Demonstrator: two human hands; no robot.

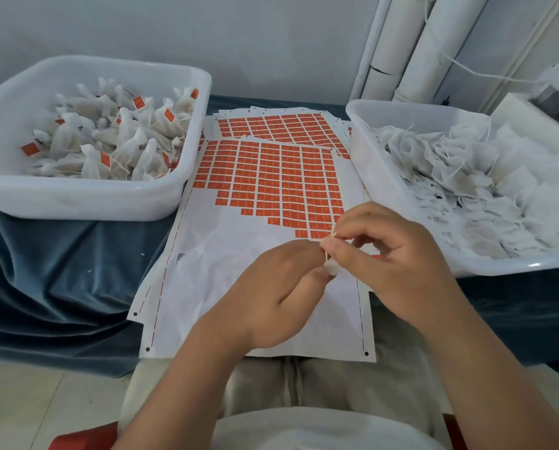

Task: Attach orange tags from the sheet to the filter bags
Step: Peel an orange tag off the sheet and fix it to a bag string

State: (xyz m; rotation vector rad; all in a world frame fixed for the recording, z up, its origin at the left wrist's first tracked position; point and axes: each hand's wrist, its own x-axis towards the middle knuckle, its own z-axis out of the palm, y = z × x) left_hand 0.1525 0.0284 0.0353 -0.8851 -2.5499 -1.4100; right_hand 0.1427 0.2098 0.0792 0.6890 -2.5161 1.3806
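A white sheet [226, 254] carrying rows of orange tags [284, 183] lies in front of me on the blue cloth, its lower left part stripped bare. Over its lower right area my left hand [281, 293] and my right hand [385, 251] meet. Between their fingertips is a small white filter bag [331, 267] with a thin string [329, 245]; both hands pinch it. Whether a tag is on the string is hidden by the fingers.
A white tub [86, 199] at the left holds several filter bags with orange tags. A white tub [385, 177] at the right holds several untagged bags. More tag sheets [271, 125] lie behind. White pipes [418, 47] stand at the back right.
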